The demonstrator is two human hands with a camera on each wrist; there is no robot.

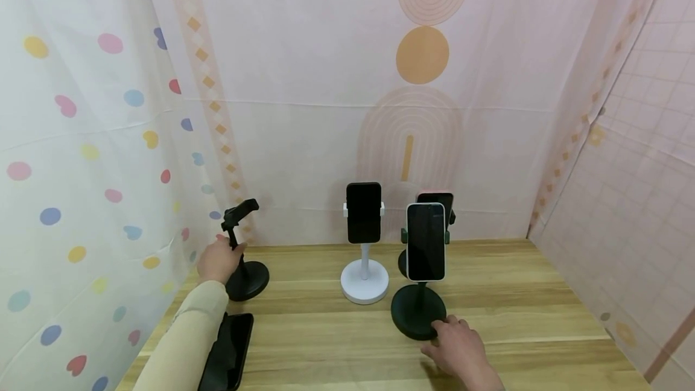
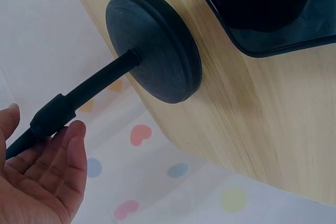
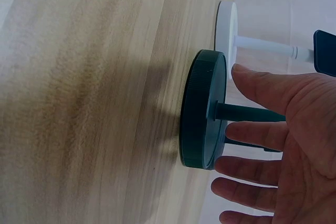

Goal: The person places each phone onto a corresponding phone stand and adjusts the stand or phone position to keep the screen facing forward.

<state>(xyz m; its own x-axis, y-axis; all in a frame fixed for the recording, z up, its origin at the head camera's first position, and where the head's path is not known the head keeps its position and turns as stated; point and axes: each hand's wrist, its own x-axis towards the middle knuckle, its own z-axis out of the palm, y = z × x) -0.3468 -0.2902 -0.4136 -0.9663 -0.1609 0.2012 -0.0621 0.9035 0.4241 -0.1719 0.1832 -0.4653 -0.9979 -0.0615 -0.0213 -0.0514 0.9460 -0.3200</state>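
Observation:
At the left, my left hand (image 1: 218, 260) is around the post of a black phone stand (image 1: 248, 282), which carries no phone. In the left wrist view, the fingers (image 2: 73, 153) curl beneath the collar of the post, with the thumb on the other side. My right hand (image 1: 460, 347) is beside the round base of a dark green phone stand (image 1: 415, 314), fingers spread and extended in the right wrist view. This stand holds a white-edged phone (image 1: 426, 241) upright in its clamp.
A white phone stand (image 1: 365, 282) with a black phone (image 1: 364, 213) stands mid-table. Behind the green stand, another phone (image 1: 442, 201) sits on a dark stand, partly hidden. A black phone (image 1: 239, 343) lies flat by the left sleeve. Patterned curtains (image 1: 304, 155) border the wooden table (image 1: 326, 349).

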